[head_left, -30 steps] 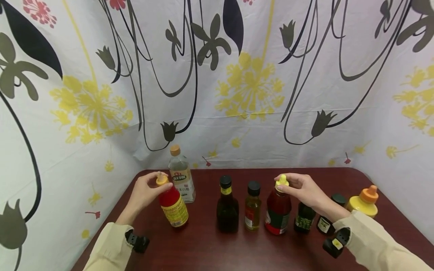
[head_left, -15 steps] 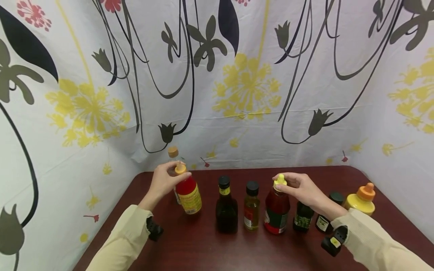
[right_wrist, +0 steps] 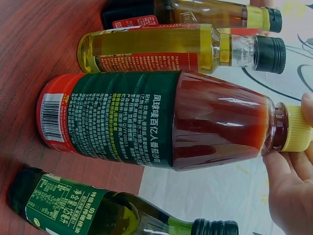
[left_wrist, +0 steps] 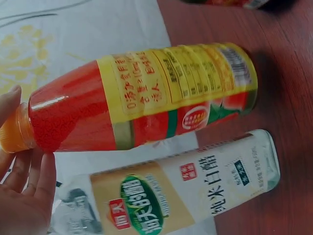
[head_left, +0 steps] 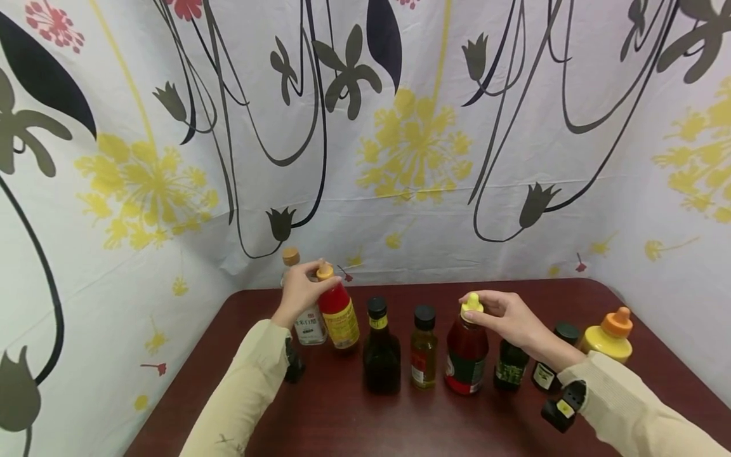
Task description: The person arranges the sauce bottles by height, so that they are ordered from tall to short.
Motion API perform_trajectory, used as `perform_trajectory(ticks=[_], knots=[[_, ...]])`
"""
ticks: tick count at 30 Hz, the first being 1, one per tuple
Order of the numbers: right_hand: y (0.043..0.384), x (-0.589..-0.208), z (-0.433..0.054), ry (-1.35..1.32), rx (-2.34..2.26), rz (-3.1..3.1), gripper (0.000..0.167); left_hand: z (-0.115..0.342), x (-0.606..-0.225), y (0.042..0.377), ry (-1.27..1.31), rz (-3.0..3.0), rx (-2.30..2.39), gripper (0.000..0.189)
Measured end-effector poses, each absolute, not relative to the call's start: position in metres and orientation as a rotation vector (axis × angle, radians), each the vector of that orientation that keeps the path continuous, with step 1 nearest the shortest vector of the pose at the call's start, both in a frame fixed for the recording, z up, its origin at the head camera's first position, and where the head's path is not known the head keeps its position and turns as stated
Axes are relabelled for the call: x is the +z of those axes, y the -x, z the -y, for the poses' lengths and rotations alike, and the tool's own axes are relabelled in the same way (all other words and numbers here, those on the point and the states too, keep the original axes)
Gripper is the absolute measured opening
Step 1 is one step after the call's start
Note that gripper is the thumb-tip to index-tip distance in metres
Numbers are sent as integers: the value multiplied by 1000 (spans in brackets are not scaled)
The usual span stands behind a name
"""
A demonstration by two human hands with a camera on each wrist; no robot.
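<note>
My left hand (head_left: 302,289) pinches the orange cap of a red sauce bottle (head_left: 341,317) with a yellow label, just right of the white vinegar bottle (head_left: 310,329). In the left wrist view the red bottle (left_wrist: 146,98) lies across the picture above the vinegar bottle (left_wrist: 195,188), with thumb and fingers around its cap. My right hand (head_left: 508,320) pinches the yellow cap of the ketchup bottle (head_left: 464,358), which stands upright on the table. The right wrist view shows the ketchup bottle's (right_wrist: 132,120) green label, with fingertips at its cap (right_wrist: 296,128).
Between the hands stand a dark square bottle (head_left: 381,358) and a small oil bottle (head_left: 424,349). Right of the ketchup are a green oil bottle (head_left: 511,367), a green-capped dark bottle (head_left: 545,379) and a yellow squeeze bottle (head_left: 608,346). A patterned cloth (head_left: 422,241) hangs behind the table.
My left hand has carried the red bottle rightward and back, from in front of the vinegar bottle to its right side. The right hand stays on the ketchup cap.
</note>
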State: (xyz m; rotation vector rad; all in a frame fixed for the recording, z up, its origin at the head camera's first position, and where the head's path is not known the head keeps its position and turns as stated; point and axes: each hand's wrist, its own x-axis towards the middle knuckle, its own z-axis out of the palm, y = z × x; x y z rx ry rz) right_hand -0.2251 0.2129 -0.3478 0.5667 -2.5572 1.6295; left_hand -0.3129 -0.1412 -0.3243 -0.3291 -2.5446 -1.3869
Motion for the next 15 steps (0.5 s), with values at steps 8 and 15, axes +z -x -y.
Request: perform_trajectory(ticks=[8, 15], knots=[[226, -349, -212, -561, 1638, 2557, 34, 132, -339, 324, 347, 2547, -1305, 43], [226, -348, -213, -556, 1636, 2556, 33, 121, -342, 330, 365, 2536, -1260, 37]])
